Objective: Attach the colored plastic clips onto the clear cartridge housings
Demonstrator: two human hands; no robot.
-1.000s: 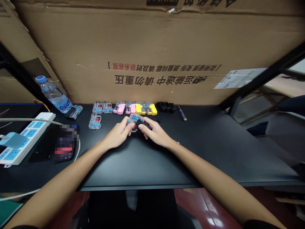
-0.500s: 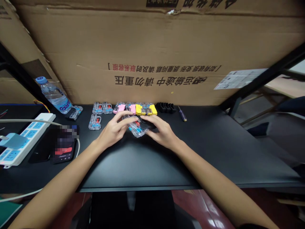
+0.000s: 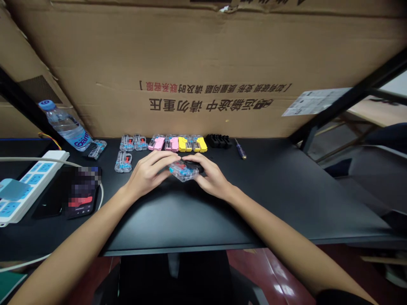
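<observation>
Take the clear-cased device (image 3: pixel 182 170) as the centre of the dial: it sits between the two hands, with blue and red parts showing inside. The left hand (image 3: pixel 151 169) grips it from 9 o'clock, fingers bent over its upper edge and thumb against its side. The right hand (image 3: pixel 211 173) closes on it from 3 o'clock, fingers and thumb around a black part (image 3: pixel 194 166) at the device's right end; whether that part is fastened on, I cannot tell.

Beyond the hands, on the black counter (image 3: pixel 190 224), two pink-and-clear units (image 3: pixel 157 143) stand side by side between 10 and 11 o'clock. Two yellow-and-clear units (image 3: pixel 199 144) continue that row from 12 to 1. A cluster of black parts (image 3: pixel 218 141) lies between 1 and 2, and a screwdriver (image 3: pixel 241 151) near 2, handle toward the person.

Three clear units (image 3: pixel 123 162) lie from 9 to 10 o'clock. Farther out toward 10 is a water bottle (image 3: pixel 68 129) with a blue cap; at 9, a white power strip (image 3: pixel 38 180); between 8 and 9, a phone (image 3: pixel 83 192) with its screen lit. A printed cardboard sheet (image 3: pixel 190 51) rises behind at 12.
</observation>
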